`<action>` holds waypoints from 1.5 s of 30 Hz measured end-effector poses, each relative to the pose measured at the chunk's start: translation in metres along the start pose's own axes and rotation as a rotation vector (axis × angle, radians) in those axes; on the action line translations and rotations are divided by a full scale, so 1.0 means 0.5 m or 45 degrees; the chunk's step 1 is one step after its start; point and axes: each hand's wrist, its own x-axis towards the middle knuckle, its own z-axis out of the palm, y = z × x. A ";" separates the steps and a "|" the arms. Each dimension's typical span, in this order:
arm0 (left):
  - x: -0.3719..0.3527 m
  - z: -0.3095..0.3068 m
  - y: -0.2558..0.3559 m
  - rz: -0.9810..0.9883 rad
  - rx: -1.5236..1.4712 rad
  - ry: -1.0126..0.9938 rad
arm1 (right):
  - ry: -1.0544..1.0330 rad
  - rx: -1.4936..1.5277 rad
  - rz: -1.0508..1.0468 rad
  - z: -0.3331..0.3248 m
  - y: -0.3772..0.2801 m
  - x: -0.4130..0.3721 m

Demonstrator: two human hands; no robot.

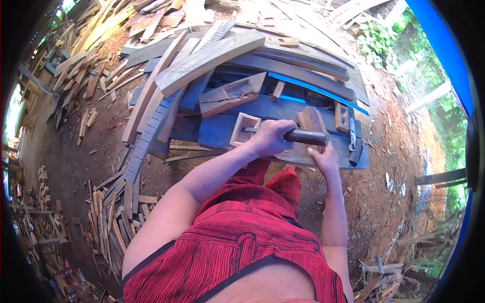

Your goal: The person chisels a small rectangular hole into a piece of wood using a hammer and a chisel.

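Observation:
My left hand (pixel 273 137) is closed round a chisel with a thick dark handle (pixel 308 137). The chisel's metal blade (pixel 250 130) points left into a small wooden block (pixel 236 132) with a rectangular recess. Close to the handle's butt end, my right hand (pixel 327 159) grips what looks like a wooden mallet (pixel 316 121), its block-like head standing beyond the chisel handle. My fingers hide most of the mallet's grip. Farther back lies a thicker wooden piece with a cut-out recess (pixel 230 96).
Planks and a long beam (pixel 209 60) are stacked across the bench (pixel 283 108). A blue ruler-like strip (pixel 318 92) lies behind my hands. Another recessed block (pixel 342 117) sits at right. Scrap sticks (pixel 108 217) litter the ground at left.

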 end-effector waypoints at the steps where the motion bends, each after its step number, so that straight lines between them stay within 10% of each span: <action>1: 0.000 -0.001 -0.001 -0.003 -0.021 0.006 | -0.008 -0.288 -0.165 0.001 -0.018 0.004; 4: 0.000 -0.005 0.001 -0.028 -0.033 -0.006 | 0.244 -0.502 -0.583 -0.083 -0.078 -0.014; 7: 0.001 -0.004 -0.002 -0.055 -0.072 -0.072 | 0.324 0.453 -0.752 -0.207 -0.312 -0.170; 9: 0.000 0.001 -0.004 -0.008 -0.022 -0.027 | 0.672 0.509 -1.642 -0.266 -0.286 -0.200; 10: 0.002 0.003 -0.004 0.000 -0.029 -0.041 | 0.805 0.660 -1.659 -0.289 -0.314 -0.239; 12: 0.001 0.003 -0.003 0.001 -0.012 -0.011 | 0.307 1.863 -2.700 -0.232 -0.491 -0.206; 45: 0.003 0.005 0.000 0.009 -0.028 -0.008 | 0.459 1.191 -2.294 -0.318 -0.527 -0.301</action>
